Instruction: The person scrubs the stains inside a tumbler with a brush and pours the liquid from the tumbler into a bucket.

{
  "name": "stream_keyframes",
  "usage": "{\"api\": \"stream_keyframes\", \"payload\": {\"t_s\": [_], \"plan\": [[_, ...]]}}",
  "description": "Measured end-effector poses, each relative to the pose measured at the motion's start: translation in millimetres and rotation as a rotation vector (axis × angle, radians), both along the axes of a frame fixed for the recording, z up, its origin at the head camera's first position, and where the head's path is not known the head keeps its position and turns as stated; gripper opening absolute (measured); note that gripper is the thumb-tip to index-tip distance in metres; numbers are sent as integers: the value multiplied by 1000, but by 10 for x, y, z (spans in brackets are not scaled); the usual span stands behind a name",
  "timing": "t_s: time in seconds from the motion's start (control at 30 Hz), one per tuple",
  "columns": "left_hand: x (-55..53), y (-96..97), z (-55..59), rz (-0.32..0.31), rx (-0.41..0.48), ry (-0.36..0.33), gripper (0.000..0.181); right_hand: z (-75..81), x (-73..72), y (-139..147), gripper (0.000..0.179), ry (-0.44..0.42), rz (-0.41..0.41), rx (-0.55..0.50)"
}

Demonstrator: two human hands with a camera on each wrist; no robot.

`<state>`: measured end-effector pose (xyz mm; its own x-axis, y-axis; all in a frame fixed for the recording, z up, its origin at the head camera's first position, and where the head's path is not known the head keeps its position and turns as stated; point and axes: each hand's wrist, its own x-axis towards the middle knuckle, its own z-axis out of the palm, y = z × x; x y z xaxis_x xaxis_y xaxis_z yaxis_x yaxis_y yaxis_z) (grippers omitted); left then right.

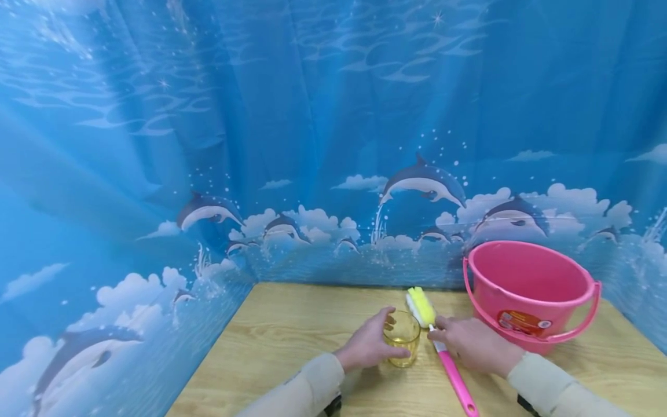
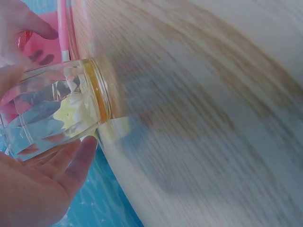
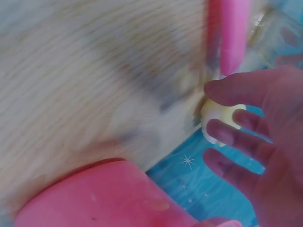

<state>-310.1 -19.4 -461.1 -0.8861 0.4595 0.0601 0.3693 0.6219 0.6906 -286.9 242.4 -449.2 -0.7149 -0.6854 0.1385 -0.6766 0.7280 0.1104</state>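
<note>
A clear, yellow-tinted drinking glass (image 1: 402, 341) stands upright on the wooden table. My left hand (image 1: 367, 341) curves round its side, thumb toward the front and fingers toward the back; the left wrist view has the glass (image 2: 61, 106) between thumb and fingers. Right of it lies a cup brush with a pink handle (image 1: 454, 376) and a yellow-and-white sponge head (image 1: 421, 307) pointing to the back. My right hand (image 1: 476, 344) is over the brush's neck. In the right wrist view its fingers (image 3: 241, 137) are spread apart, with the thumb tip close to the handle's end.
A pink bucket (image 1: 526, 307) with a pink carrying handle and a red label stands on the table (image 1: 281, 336) at the right, just behind my right hand. A blue dolphin-print curtain (image 1: 312, 145) hangs along the table's back and left edges.
</note>
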Motion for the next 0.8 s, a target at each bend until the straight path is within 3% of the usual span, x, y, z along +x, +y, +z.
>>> {"api": "stream_keyframes", "payload": {"t_s": [0.13,0.3,0.5,0.8], "plan": [[2,12,12,-1,-15,8,98,-41,-10,14,41,112,76,63],[18,35,21,-3,-10,-11,98,-102,-2,25,40,194,105,147],[39,25,38,5,1,-45,98,-156,-29,-17,30,273,157,146],[22,0,6,9,-3,-34,99,-140,-77,-46,20,257,173,181]]}}
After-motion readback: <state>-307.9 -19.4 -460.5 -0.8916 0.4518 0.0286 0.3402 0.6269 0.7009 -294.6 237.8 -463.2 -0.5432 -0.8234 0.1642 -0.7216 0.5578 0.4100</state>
